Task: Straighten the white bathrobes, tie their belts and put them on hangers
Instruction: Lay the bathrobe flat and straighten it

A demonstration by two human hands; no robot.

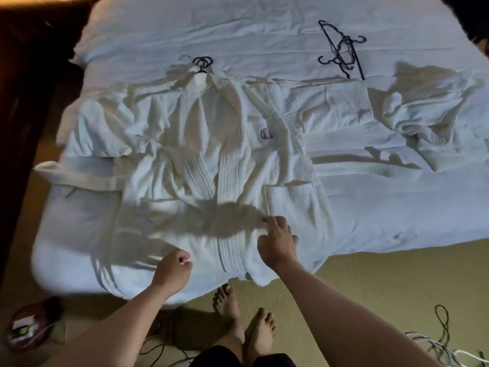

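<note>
Neither grip holds cloth: the left hand (173, 268) hovers as a loose empty fist over the hem, while the right hand (277, 241) hangs with relaxed fingers, the forefinger reaching toward the front panel. The white bathrobe (211, 160) lies face up on the bed (383, 207), wrinkled, its belt (76, 176) trailing left. Best to smooth both panels flat outward before tying. Spare hangers (341, 49) wait beyond; a second robe (428, 120) lies crumpled to the right.

arms: bare, no sleeves in view
feet: bare, no shoes
legs: dark garment at the knees
</note>
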